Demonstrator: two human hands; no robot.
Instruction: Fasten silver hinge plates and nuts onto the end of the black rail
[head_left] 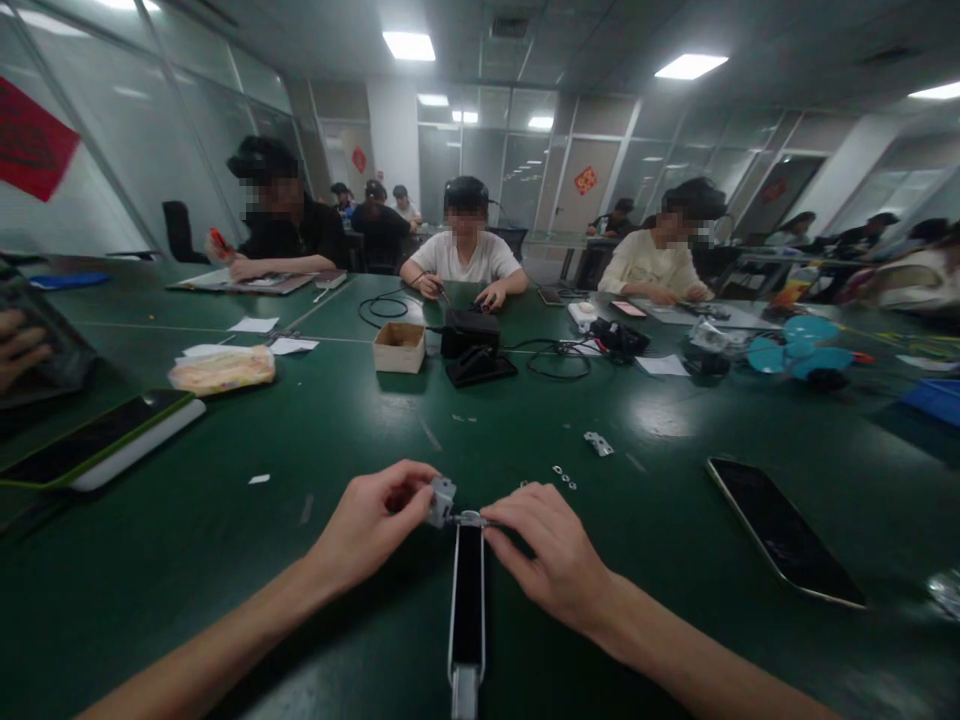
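My left hand (382, 525) pinches a small grey metal bracket (442, 498) between thumb and fingers. A short thin pin-like part bridges the bracket and the fingertips of my right hand (551, 550). Those fingers are closed at the far end of a long narrow bar (469, 600) with a black face and silver edges. What exactly the right fingers grip is too small to tell. The bar lies pointing toward me between my forearms. Beyond my right hand are several small metal nuts or rings (564, 478) and another small metal bracket (598, 443).
A phone (784, 530) lies at right; another phone (97, 435) rests on a white object at left. Farther off are a small open box (399, 350), a black device (471, 335) with cables, a plastic-wrapped packet (223, 370) and a blue fan-like object (799, 350). Several people sit around.
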